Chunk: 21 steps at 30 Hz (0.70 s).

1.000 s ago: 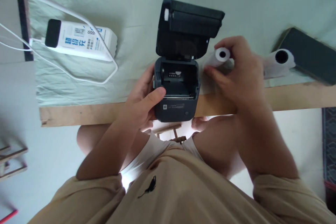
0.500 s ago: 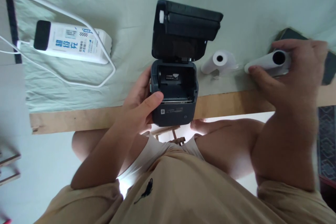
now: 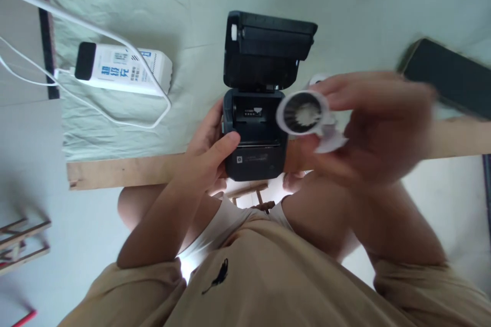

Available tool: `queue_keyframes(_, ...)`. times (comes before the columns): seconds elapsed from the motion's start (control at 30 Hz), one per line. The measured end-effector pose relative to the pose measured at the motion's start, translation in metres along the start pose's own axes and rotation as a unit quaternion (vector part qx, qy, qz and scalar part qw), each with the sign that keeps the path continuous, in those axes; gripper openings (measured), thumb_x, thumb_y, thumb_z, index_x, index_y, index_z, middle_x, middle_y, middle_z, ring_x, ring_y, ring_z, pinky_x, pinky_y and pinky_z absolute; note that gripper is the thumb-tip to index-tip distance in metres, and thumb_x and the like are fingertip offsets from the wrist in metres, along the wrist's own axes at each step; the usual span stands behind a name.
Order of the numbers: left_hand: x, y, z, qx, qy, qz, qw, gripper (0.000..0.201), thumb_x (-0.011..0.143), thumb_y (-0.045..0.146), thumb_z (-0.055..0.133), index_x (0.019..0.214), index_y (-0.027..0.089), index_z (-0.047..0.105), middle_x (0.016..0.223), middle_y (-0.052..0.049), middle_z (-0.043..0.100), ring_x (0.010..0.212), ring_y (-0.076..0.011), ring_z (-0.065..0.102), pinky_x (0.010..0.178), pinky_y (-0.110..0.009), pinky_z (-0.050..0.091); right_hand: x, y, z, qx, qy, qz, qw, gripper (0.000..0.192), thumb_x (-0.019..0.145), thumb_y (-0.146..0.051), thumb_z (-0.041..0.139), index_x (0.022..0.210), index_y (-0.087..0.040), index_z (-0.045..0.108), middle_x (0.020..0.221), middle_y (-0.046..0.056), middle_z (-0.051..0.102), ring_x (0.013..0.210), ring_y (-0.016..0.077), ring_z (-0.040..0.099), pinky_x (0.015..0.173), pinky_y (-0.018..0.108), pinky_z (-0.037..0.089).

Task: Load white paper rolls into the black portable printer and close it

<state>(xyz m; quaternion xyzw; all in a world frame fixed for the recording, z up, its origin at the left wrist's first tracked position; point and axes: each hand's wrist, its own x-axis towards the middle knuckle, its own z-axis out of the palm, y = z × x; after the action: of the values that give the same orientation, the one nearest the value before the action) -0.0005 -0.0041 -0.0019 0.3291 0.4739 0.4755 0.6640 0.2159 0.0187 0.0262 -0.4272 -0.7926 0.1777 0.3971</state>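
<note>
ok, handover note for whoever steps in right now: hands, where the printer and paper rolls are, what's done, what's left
Left hand: grips the left side of the small printer at the table's front edge, thumb on its front.
Right hand: holds a paper roll in the air just right of the printer, hollow core facing the camera, a loose paper tail hanging. Motion blur here.
Printer lid stands open; the paper bay holds no roll.
A second roll peeks out behind the right hand, on the cloth.
Done: lid open, roll picked up.
Left: by the look of it, seat the roll, close the lid.
</note>
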Motion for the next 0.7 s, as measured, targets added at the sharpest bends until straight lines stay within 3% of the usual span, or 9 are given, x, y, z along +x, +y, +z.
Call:
queue_keyframes(0.1, 0.000, 0.000, -0.002, 0.030, 0.008, 0.004, 1.000, 0.044, 0.084, 0.038, 0.080, 0.125, 0.026, 0.068, 0.120, -0.004, 0.075, 0.112, -0.0223, 0.073, 0.084, -0.027, 0.062, 0.005, -0.004, 0.023, -0.021, 0.069, -0.069, 0.995, 0.026, 0.082, -0.010, 0.068, 0.098, -0.029, 0.062, 0.102, -0.004, 0.080, 0.090, 0.0180, 0.076, 0.076, 0.038, 0.053)
queue_keyframes(0.17, -0.001, -0.001, -0.003, 0.033, 0.004, 0.004, 0.999, 0.045, 0.085, 0.039, 0.079, 0.126, 0.026, 0.068, 0.119, -0.004, 0.075, 0.110, -0.0218, 0.073, 0.081, -0.026, 0.062, 0.008, 0.000, 0.032, -0.053, 0.061, -0.086, 0.993, 0.025, 0.081, -0.003, 0.065, 0.091, -0.026, 0.061, 0.099, -0.004, 0.081, 0.085, 0.0166, 0.077, 0.072, 0.037, 0.048)
queue_keyframes(0.23, -0.001, -0.003, -0.005, 0.029, -0.004, 0.006, 1.000, 0.046, 0.085, 0.038, 0.079, 0.129, 0.026, 0.068, 0.118, -0.003, 0.075, 0.106, -0.0207, 0.073, 0.077, -0.024, 0.062, 0.009, 0.004, 0.035, -0.067, 0.045, -0.093, 0.992, 0.022, 0.084, -0.002, 0.060, 0.086, -0.024, 0.060, 0.102, -0.004, 0.081, 0.091, 0.0168, 0.078, 0.075, 0.036, 0.049)
queue_keyframes(0.37, 0.000, -0.006, -0.010, 0.010, -0.019, 0.001, 1.000, 0.051, 0.086, 0.036, 0.077, 0.135, 0.028, 0.064, 0.124, -0.003, 0.074, 0.106, -0.0208, 0.073, 0.076, -0.024, 0.062, 0.009, 0.004, 0.034, -0.064, 0.091, -0.121, 0.986, 0.017, 0.085, -0.009, 0.065, 0.081, -0.025, 0.061, 0.092, -0.003, 0.079, 0.088, 0.0200, 0.076, 0.074, 0.037, 0.051)
queue_keyframes(0.5, 0.002, -0.009, -0.015, 0.002, -0.046, -0.003, 0.999, 0.059, 0.084, 0.044, 0.079, 0.138, 0.027, 0.061, 0.128, -0.006, 0.072, 0.111, -0.0243, 0.071, 0.084, -0.031, 0.063, 0.004, -0.001, 0.032, -0.073, 0.040, -0.143, 0.986, 0.016, 0.085, -0.013, 0.068, 0.084, -0.027, 0.062, 0.081, -0.004, 0.073, 0.075, 0.0178, 0.069, 0.068, 0.037, 0.045)
queue_keyframes(0.7, 0.001, -0.008, -0.013, 0.018, -0.074, 0.033, 0.997, 0.070, 0.072, 0.039, 0.088, 0.134, 0.026, 0.059, 0.133, -0.008, 0.068, 0.130, -0.0314, 0.064, 0.107, -0.041, 0.058, -0.003, 0.002, 0.037, -0.037, 0.009, -0.204, 0.978, 0.011, 0.089, -0.018, 0.068, 0.084, -0.026, 0.061, 0.076, -0.005, 0.071, 0.078, 0.0137, 0.066, 0.069, 0.037, 0.042)
